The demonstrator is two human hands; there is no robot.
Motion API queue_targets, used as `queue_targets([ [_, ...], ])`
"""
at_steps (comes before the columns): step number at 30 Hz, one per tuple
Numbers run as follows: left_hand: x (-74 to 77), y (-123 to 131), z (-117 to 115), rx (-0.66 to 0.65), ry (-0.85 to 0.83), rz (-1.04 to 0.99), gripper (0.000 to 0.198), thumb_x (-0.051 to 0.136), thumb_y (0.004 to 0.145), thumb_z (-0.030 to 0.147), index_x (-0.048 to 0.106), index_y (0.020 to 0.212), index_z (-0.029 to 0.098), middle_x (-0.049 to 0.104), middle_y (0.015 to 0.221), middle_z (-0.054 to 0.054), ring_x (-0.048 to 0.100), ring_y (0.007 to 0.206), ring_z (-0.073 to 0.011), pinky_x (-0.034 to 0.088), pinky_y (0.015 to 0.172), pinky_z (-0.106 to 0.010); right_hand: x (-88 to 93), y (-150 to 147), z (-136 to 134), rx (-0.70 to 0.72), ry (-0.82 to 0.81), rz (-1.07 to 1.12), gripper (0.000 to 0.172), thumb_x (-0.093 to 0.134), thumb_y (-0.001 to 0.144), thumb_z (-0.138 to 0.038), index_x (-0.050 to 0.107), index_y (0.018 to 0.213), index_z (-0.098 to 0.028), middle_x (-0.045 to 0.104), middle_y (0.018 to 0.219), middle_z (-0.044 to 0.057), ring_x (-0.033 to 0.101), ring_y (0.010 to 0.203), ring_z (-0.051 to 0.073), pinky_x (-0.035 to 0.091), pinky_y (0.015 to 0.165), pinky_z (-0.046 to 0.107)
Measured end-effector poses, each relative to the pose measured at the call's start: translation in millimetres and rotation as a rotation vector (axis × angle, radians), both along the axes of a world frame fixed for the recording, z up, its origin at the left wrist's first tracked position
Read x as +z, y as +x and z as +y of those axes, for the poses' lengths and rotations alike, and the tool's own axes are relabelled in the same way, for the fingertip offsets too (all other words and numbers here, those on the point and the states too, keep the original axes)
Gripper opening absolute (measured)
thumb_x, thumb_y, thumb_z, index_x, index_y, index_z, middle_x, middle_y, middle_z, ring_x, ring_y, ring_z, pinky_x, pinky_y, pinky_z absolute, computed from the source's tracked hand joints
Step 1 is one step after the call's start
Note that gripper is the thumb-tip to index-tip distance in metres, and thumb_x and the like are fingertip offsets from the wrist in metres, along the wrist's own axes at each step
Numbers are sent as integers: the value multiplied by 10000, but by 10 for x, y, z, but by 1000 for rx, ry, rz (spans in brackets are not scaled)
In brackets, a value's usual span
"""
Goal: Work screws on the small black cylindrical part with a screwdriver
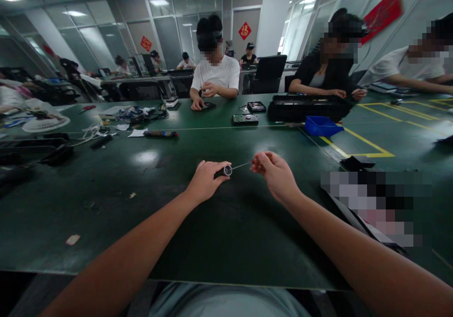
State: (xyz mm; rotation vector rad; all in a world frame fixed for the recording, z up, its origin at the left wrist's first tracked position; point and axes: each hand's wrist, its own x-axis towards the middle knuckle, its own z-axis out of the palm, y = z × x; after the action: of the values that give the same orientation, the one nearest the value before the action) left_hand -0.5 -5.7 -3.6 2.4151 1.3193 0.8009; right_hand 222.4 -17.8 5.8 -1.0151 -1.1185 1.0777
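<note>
My left hand [207, 180] is wrapped round a short dark cylinder [227, 170] with a silvery rim, its round end turned toward my right hand. A thin metal rod [241, 165] stretches between that end and the fingertips of my right hand [272, 170]. The fingers of my right hand are pinched together on the rod. Both hands are above the green table [212, 241], near its middle. What lies inside the cylinder is too small to tell.
A dark pen-shaped tool [161, 134] lies beyond my left hand. Farther back are a circuit-board drive [245, 119], a blue tray [322, 126] and a long black casing [304, 107]. Cables lie at left. Several people sit around, one straight across.
</note>
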Motion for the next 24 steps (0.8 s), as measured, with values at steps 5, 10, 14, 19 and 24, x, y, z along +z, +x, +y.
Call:
queue_targets([
  [5, 13, 10, -21, -1, -14, 0, 404, 671, 906, 296, 597, 1303, 304, 665, 1264, -26, 578, 1193, -247, 303, 1117, -522, 49, -11, -51, -12, 51, -197, 275, 613, 887, -464, 640, 907, -191, 672, 812, 34, 624, 717, 162, 514, 698, 340],
  [10, 13, 14, -24, -18, -6, 3, 401, 661, 913, 294, 594, 1309, 287, 677, 1232, -35, 595, 1146, -242, 358, 1069, -493, 78, -2, -60, -59, 61, -291, 273, 583, 905, -445, 641, 931, -180, 687, 811, 46, 632, 715, 172, 513, 703, 352],
  [14, 4, 9, -19, -23, -5, 0, 402, 658, 915, 285, 590, 1311, 287, 680, 1217, -29, 596, 1132, -237, 367, 1058, -484, 94, 1, -65, -1, 59, -299, 295, 582, 903, -454, 647, 940, -168, 692, 800, 52, 637, 720, 176, 514, 708, 351],
  [19, 20, 12, -36, -30, -12, -8, 391, 650, 920, 289, 593, 1307, 285, 683, 1207, -25, 592, 1135, -235, 367, 1057, -482, 173, 3, -129, -96, 67, -489, 345, 602, 886, -522, 650, 808, -189, 681, 690, 28, 612, 635, 163, 461, 629, 315],
  [24, 24, 12, -38, -12, -17, -18, 399, 671, 906, 285, 597, 1298, 289, 684, 1200, -17, 594, 1125, -233, 365, 1064, -491, 214, -4, -196, -159, 88, -691, 453, 602, 875, -570, 545, 598, -216, 601, 524, -13, 488, 468, 122, 349, 514, 286],
])
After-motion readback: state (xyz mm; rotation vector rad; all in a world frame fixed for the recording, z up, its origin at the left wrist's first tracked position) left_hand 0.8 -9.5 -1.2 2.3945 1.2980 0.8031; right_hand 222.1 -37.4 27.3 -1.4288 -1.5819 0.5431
